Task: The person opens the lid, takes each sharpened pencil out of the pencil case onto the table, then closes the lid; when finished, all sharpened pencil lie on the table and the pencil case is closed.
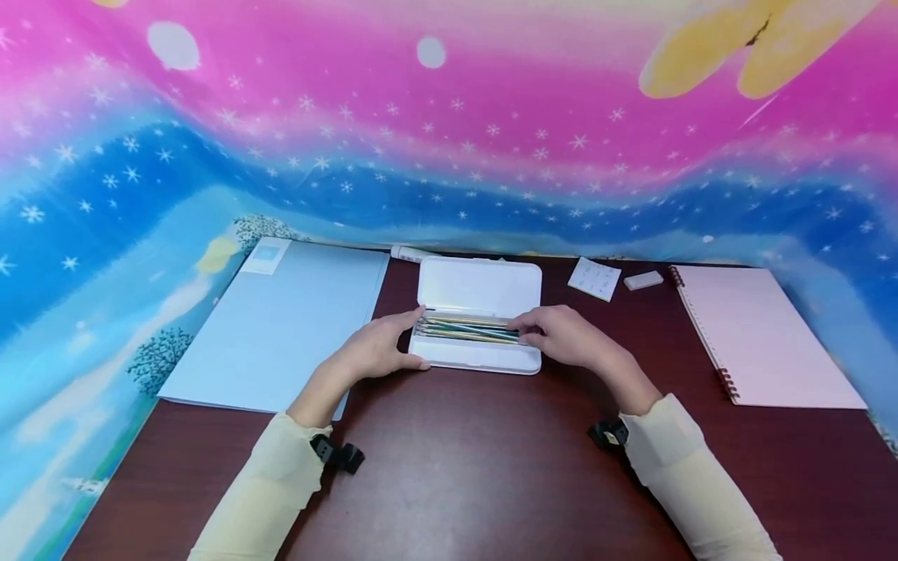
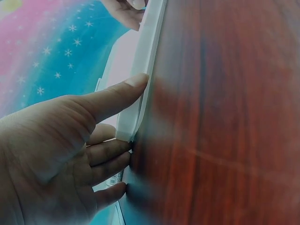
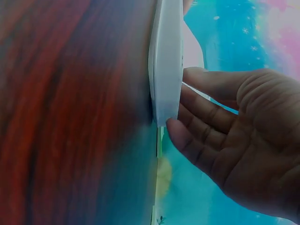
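Where the dark wooden table (image 1: 463, 467) runs toward the camera, a wide bare stretch lies in front of both forearms; the far edge meets a bright pink-and-blue snowflake backdrop (image 1: 449, 140).

White pencil case (image 1: 479, 323) sits mid-table near the far edge, lid laid open and flat behind the tray. Tray holds a bundle of thin pencils (image 1: 468, 329), green and yellow, lying lengthwise.

Left hand (image 1: 379, 352): fingers loosely straight, thumb pressed along the case's near-left rim, fingertips at its left end.

Right hand (image 1: 567, 336): fingers relaxed, touching the tray's right end.

Pale blue folder (image 1: 281, 327) just left of the case; pink spiral notebook (image 1: 761, 335) well right. Small card (image 1: 594, 278) and eraser (image 1: 643, 280) between; any writing is too small to read.
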Demonstrator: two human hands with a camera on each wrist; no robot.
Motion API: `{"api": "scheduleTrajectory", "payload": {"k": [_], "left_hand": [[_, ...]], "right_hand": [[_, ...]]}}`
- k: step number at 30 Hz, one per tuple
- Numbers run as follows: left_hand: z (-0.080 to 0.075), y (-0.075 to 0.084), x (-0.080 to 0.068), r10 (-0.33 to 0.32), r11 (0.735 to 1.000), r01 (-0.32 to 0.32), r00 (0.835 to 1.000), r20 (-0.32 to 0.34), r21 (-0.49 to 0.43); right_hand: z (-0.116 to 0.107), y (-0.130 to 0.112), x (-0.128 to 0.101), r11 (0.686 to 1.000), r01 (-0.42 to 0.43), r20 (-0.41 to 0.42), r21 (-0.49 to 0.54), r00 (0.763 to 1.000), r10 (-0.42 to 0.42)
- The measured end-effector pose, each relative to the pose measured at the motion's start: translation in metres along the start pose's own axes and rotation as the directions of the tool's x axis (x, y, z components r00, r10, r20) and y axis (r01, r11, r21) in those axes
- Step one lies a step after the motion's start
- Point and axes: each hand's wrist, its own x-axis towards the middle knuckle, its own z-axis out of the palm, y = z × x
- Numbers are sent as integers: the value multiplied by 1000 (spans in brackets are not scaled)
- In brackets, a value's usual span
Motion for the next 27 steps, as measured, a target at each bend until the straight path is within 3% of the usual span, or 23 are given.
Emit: {"api": "scheduleTrajectory", "payload": {"k": [6,15,27], "left_hand": [[-3,1,0,-9,1000,9,1000,-5,1],[-1,1,1,-2,1000,2,1000,18,-1],[-1,1,1,4,1000,-4,1000,14,4]], "right_hand": [[1,-3,1,997,56,11,-53,998,-55],[5,-10,-2,998,-12,50,-60,999,15],[5,-11,-1,999,-25,54,-41,998,27]]}}
